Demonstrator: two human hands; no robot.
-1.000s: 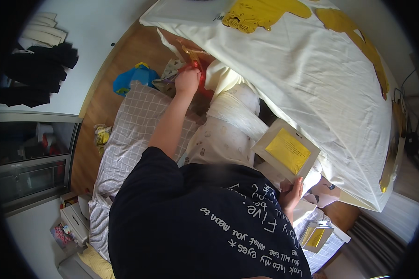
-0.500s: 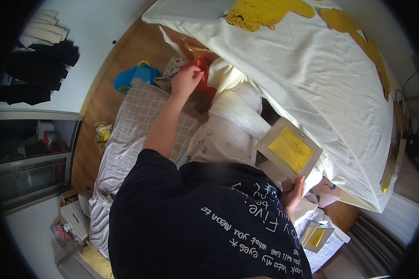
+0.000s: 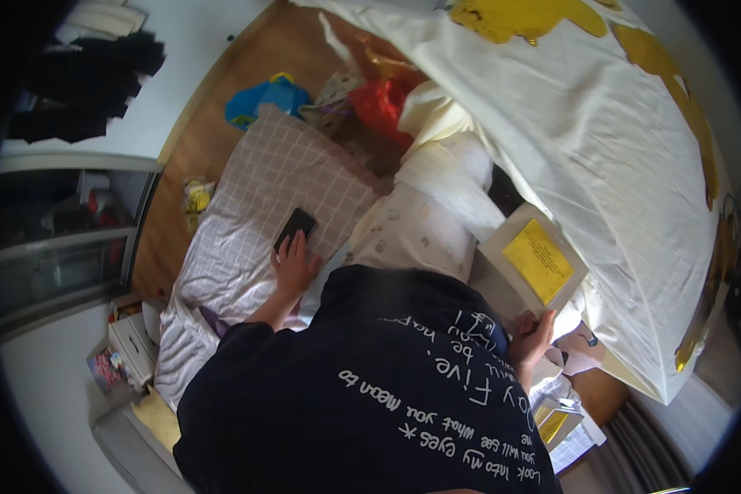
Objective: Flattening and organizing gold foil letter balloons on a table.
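My left hand (image 3: 295, 262) rests on the checked bed sheet with its fingers apart. Its fingertips touch the lower end of a black phone (image 3: 296, 226) lying flat there. At my right side, my right hand (image 3: 533, 336) grips the lower corner of a flat grey package (image 3: 502, 255) with a yellow panel (image 3: 538, 262) on its front. The package leans beside my leg, in pale patterned trousers (image 3: 412, 226). Whitish translucent material (image 3: 453, 185) lies across the leg.
A white sheet (image 3: 584, 140) with gold foil shapes (image 3: 523, 18) spreads at the far right. Red shiny material (image 3: 380, 107) and a blue bag (image 3: 263, 103) lie on the wooden floor ahead. A second grey-and-yellow package (image 3: 556, 424) sits at the lower right. Drawers (image 3: 132, 342) stand at left.
My left hand has come back from the red material to the phone on the checked sheet. My right hand keeps hold of the package. The whole view has shifted slightly.
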